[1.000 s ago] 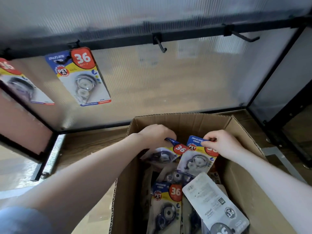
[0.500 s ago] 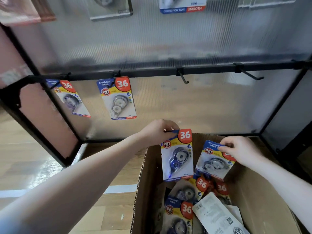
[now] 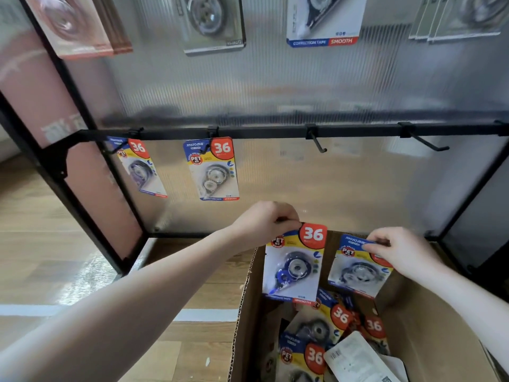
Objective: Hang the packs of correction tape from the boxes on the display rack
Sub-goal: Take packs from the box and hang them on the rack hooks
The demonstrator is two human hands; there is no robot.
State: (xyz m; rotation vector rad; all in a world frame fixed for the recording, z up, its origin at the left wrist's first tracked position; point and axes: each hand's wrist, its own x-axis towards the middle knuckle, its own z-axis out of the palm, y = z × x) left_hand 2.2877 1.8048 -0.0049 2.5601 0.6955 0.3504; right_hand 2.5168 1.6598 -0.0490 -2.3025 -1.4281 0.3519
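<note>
My left hand (image 3: 265,220) pinches the top corner of a correction tape pack with a blue dispenser (image 3: 294,264), held above the open cardboard box (image 3: 429,334). My right hand (image 3: 399,250) pinches the top of a second pack with a grey dispenser (image 3: 355,271) beside it. Several more packs (image 3: 325,334) lie loose inside the box. On the black rail (image 3: 261,132) two packs hang from the left hooks: one at the far left (image 3: 140,168), one further right (image 3: 212,170). Two bare hooks stick out: the middle hook (image 3: 316,142) and the right hook (image 3: 425,142).
A ribbed translucent panel (image 3: 330,183) backs the rack, framed by black posts (image 3: 68,172). Other packs (image 3: 322,20) hang on a higher row. Wooden floor (image 3: 41,244) lies to the left of the box.
Both hands lifted their packs out of the box and up toward the rail. The view tilted upward, bringing the upper row of packs into sight.
</note>
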